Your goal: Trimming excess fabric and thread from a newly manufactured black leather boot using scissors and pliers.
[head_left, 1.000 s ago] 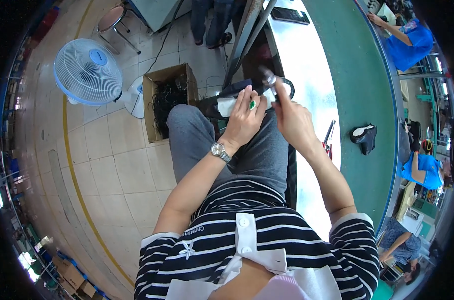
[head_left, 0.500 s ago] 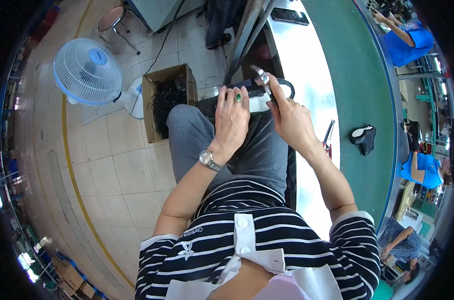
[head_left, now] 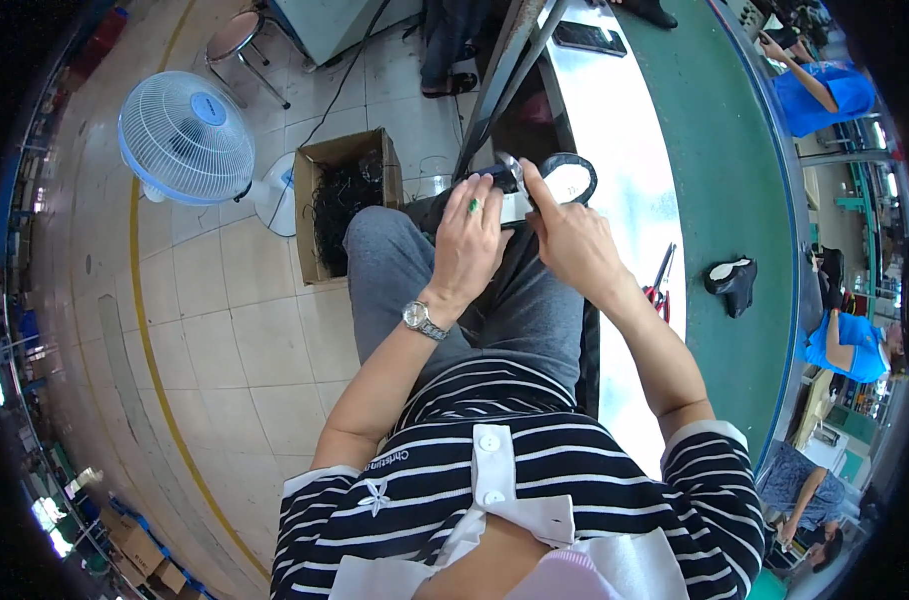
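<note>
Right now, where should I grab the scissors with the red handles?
Probably by the red handles, reaching from the wearer's side. The scissors lie on the shiny tabletop with their handles nearer the wearer and their blades pointing away, so your fingers would likely stay clear of the sharp end.

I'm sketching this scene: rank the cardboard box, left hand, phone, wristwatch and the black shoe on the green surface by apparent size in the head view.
1. Cardboard box, largest
2. Left hand
3. Black shoe and phone: too alike to rank
4. Wristwatch, smallest
</note>
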The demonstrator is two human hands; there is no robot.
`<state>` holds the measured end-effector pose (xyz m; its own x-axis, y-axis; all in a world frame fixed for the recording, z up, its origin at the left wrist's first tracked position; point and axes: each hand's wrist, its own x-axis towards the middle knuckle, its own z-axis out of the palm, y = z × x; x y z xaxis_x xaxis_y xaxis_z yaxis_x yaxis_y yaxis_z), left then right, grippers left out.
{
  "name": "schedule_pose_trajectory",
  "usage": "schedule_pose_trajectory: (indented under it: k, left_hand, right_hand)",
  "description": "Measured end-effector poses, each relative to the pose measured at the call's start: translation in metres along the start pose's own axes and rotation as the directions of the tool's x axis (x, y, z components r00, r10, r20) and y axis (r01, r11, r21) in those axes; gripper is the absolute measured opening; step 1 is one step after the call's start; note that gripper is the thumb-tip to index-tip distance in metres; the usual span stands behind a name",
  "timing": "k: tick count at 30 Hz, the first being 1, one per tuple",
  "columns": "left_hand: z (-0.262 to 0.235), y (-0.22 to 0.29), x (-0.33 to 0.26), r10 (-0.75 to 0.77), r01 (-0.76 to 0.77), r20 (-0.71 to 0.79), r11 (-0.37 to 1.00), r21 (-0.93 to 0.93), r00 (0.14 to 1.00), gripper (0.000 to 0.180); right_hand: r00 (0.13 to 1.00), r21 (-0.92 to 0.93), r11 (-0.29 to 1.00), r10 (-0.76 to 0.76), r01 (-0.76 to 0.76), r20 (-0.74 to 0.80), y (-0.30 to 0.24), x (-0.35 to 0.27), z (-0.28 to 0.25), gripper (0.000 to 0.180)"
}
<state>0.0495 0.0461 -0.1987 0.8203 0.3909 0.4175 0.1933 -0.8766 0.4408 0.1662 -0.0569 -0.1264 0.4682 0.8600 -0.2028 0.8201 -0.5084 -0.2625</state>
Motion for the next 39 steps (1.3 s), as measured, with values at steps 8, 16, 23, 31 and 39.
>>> schedule_pose_trajectory:
  k: [8, 16, 23, 31, 39]
  left_hand:
    - [-0.028, -0.013, 0.001, -0.067, 0.055, 0.096, 0.990, 0.128, 0.993, 0.064]
    - [-0.026, -0.018, 0.000, -0.108, 0.112, 0.053, 0.991, -0.076, 0.993, 0.068]
    - [-0.027, -0.030, -0.001, -0.117, 0.137, 0.099, 0.965, -0.224, 0.988, 0.081]
    - [-0.045, -0.045, -0.012, -0.040, 0.101, 0.180, 0.934, -0.343, 0.983, 0.122]
    - [-0.053, -0.032, -0.093, -0.474, 0.554, 0.289, 0.665, -0.501, 0.831, 0.066]
  right_hand:
    - [0.999, -0.015, 1.000, -0.008, 0.007, -0.050, -0.008, 0.001, 0.011, 0.065]
    - [0.991, 0.070, 0.996, -0.043, 0.052, -0.126, -0.016, 0.005, 0.023, 0.066]
    - [0.994, 0.148, 0.989, 0.028, -0.012, -0.105, -0.023, 0.001, 0.029, 0.061]
    - [0.968, 0.093, 0.995, 0.051, -0.028, -0.246, 0.029, -0.011, -0.006, 0.052]
    - [0.942, 0.413, 0.897, 0.013, -0.160, 0.336, -0.021, -0.070, 0.002, 0.056]
